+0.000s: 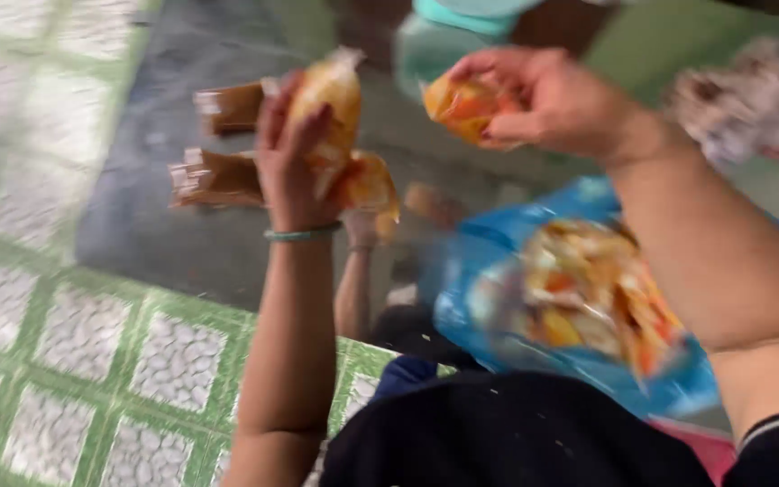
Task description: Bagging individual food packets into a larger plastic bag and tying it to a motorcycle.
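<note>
Far left: green-and-white tiled floor [92, 361] and a dark grey mat [164, 207]. On the mat lie two brown wrapped packets [218, 176], one above the other, apparently already set out. The left hand [290, 158], with a green bangle [302, 234] at the wrist, is raised, its fingers [272, 117] clenched around several clear-wrapped orange snack packets [340, 135]. The right hand [552, 99] is raised near it, fingers closed on one further orange packet [462, 106]. Below the right forearm an open blue plastic bag [489, 298] holds many more such packets; judged from this, the greater part remains in the bag. The picture is blurred and finer detail cannot be told.
</note>
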